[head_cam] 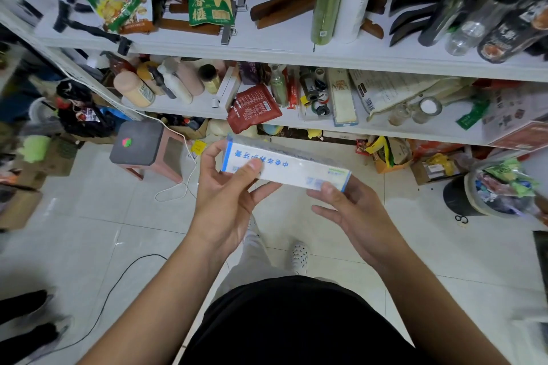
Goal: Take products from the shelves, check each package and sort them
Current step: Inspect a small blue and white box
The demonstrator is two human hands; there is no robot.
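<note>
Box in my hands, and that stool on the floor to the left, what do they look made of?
Box: likely thin printed cardboard, glossy, perhaps film-wrapped; it shows crisp folded edges and a sheen over the blue print.
Stool: probably moulded plastic with a matte finish; it has a grey seat, pink legs and rounded corners.

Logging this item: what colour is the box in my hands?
White box with blue lettering and blue edges; head view.

Both bare forearms reach forward; the left hand [225, 195] grips the left end of the white box [290, 167], while the right hand [355, 213] pinches its right end.
</note>
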